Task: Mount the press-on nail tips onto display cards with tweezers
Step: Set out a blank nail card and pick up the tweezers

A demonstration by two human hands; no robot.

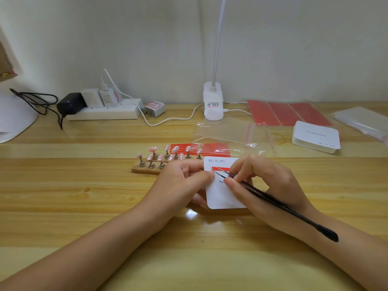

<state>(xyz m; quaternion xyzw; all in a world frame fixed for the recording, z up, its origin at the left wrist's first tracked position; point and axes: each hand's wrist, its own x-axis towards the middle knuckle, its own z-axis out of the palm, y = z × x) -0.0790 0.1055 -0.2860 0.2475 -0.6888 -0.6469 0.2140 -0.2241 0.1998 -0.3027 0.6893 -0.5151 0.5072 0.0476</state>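
Pale wooden desk (pixel 84 196) against a white wall. At centre frame, display card (pixel 220 194) pinched at its edge by left hand (pixel 182 183), presumably for steadiness; tweezers (pixel 262 196) gripped pen-style in right hand (pixel 270 185), tips at red strip (pixel 216 169). Just beyond, upper left of the card, nail tips (pixel 165 155) waiting on stands.

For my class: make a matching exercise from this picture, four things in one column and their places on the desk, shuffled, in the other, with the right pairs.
Things
1. tweezers
2. nail tips
3. stack of cards
4. power strip

Places
A. far left, by the wall
B. on small stands on a wooden block
C. in the right hand, over the card that the left hand holds
D. right side, near the red sheets

Pairs: 1-C, 2-B, 3-D, 4-A
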